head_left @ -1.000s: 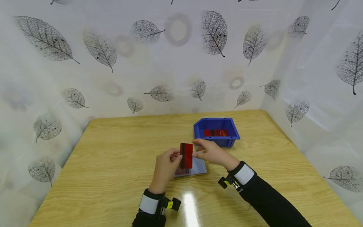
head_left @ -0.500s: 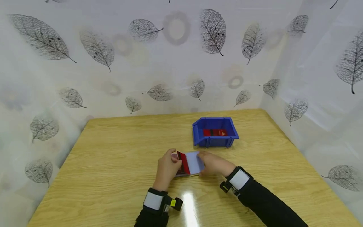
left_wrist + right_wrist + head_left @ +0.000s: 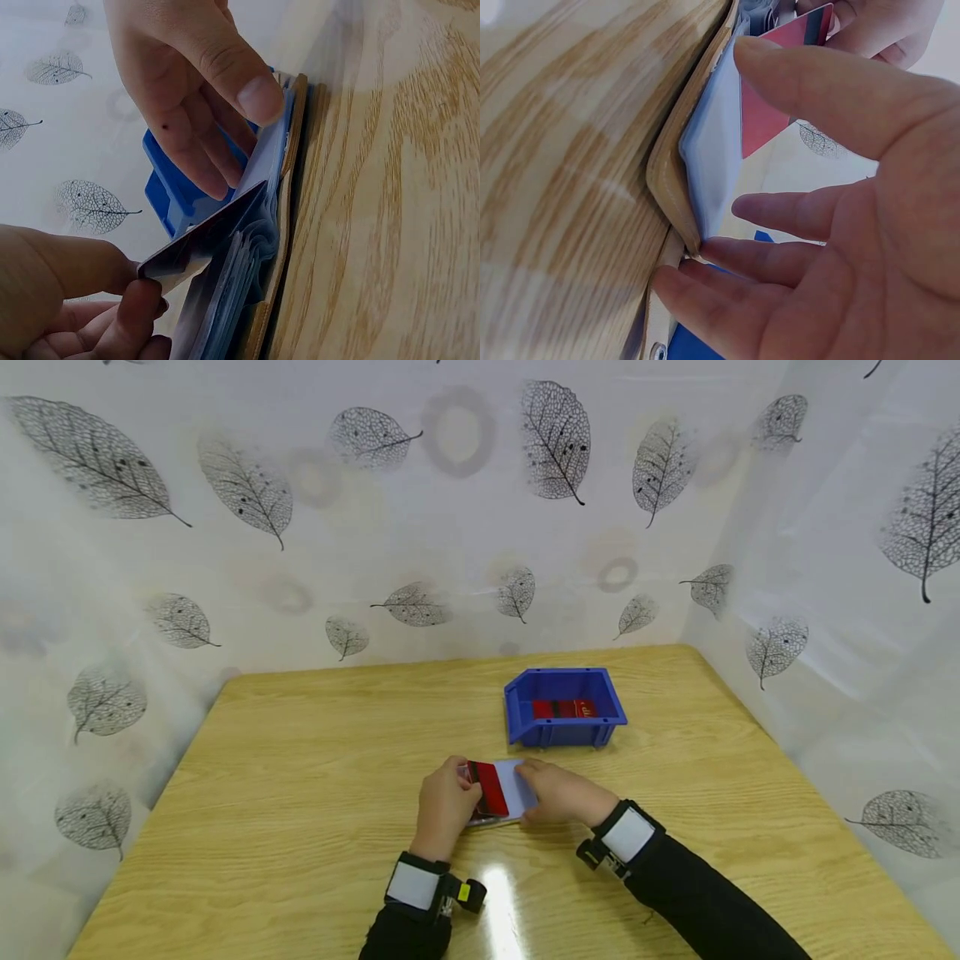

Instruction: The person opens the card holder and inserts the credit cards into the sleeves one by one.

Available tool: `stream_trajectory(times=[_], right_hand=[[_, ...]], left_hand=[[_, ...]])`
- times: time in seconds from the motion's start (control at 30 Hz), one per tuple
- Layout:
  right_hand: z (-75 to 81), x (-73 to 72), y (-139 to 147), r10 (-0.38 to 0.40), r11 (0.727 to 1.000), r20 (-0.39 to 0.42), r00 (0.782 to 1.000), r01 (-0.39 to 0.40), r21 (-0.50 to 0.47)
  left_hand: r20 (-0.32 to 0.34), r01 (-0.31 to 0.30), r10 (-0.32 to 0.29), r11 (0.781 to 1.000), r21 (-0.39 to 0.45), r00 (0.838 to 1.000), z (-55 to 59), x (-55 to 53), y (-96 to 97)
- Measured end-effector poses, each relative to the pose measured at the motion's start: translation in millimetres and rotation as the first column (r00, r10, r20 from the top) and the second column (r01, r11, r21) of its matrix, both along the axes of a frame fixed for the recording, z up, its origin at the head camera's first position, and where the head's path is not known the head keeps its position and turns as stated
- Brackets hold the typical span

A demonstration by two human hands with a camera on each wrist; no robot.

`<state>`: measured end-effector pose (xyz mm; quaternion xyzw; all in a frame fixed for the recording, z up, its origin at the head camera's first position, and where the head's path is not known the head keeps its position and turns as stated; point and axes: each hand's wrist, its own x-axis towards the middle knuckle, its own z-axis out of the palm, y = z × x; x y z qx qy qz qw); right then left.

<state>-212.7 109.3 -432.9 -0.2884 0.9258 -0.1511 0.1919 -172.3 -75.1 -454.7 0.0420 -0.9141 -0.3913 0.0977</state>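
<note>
A red card with a black stripe (image 3: 492, 790) is pinched by its left side between the thumb and fingers of my left hand (image 3: 441, 808). Its other edge meets the clear sleeves of a card holder (image 3: 515, 787) lying spread on the table, as the left wrist view also shows for the card (image 3: 201, 238). How far the card sits inside a sleeve cannot be told. My right hand (image 3: 567, 794) is at the holder's right end. In the right wrist view its thumb (image 3: 780, 67) lies at a pale sleeve page, its loosely extended fingers by the tan cover (image 3: 676, 176).
A blue bin (image 3: 567, 735) with red cards (image 3: 562, 709) inside stands behind the holder, to the right. The wooden table (image 3: 315, 760) stretches left and forward. A leaf-patterned curtain (image 3: 450, 527) hangs behind and at the sides.
The red card has come down from upright above the holder and now leans lower over its sleeves. My right hand has left the card's side and moved down to the holder's right end.
</note>
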Motion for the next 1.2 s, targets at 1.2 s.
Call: stream_trajectory(times=[1.2], right_hand=[[-0.1, 0.5, 1, -0.043, 0.998, -0.003, 0.999, 0.043, -0.043]], left_hand=[[0.069, -0.014, 0.018, 0.999, -0.051, 0.997, 9.7, -6.8, 0.9]])
